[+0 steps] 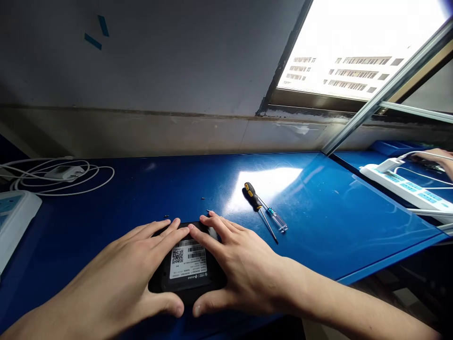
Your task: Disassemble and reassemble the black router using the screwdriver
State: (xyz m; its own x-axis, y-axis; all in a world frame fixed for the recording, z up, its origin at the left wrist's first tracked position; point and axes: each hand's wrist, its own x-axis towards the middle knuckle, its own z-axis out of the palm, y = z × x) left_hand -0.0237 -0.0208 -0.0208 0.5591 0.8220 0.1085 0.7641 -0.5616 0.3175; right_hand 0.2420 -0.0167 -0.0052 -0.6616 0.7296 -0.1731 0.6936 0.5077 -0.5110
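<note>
Head view, hands: the left hand (136, 264) and right hand (235, 264) lie flat, close together, fingertips nearly meeting over a small black device (187, 274); each thumb presses its near edge, so both hands clamp it from the sides and top.
Head view, device: it lies label up at the near edge of the blue table (318, 212), with a white sticker (187, 259) carrying a QR code facing the camera.
Risk, loose screws: a few tiny screws (204, 204) lie bare on the table just beyond the fingertips; I judge a sweep of a hand or sleeve could flick them off the edge, and they would be hard to find.
Risk, edge: the device sits close to the table's front; a slip of the thumbs on the smooth top could push it toward the person's lap.
Risk, tools: two screwdrivers (264, 212), one black and yellow, one clear-handled, lie crossed to the right of the hands; they are round and could roll if nudged.
Surface: glossy blue, with window glare and faint dust.
Left side: a white charger with coiled cable (65, 174), and part of a white power strip (14, 212).
Right side: another power strip (406, 186) on a neighbouring table, with another person's hand (437, 158) near it.
Room: a grey wall with bits of blue tape (97, 33), and a bright window (354, 52) showing buildings.
</note>
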